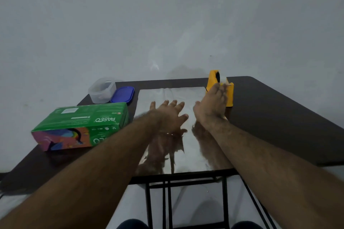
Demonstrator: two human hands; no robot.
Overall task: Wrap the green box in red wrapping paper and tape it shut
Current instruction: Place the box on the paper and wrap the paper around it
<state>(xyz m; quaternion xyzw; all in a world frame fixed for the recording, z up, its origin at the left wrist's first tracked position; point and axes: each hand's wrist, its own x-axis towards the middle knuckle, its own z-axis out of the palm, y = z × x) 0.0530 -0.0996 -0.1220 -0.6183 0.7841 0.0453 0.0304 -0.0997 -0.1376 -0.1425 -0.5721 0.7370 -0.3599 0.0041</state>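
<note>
From the head view, both grips lie spread flat, pinching nothing: the left hand (170,115) and right hand (214,102) press the one sheet of wrapping paper (188,143), silver side up, probably smoothing it mid-worktop. One green box (81,124) waits near the left edge, one yellow tape dispenser (229,96) just beyond the right hand.

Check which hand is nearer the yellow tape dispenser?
Right. The right hand reaches over the sheet's right edge, its fingertips overlapping the yellow tape dispenser. The left hand lies spread on the shiny sheet, clearly left of the dispenser.
</note>
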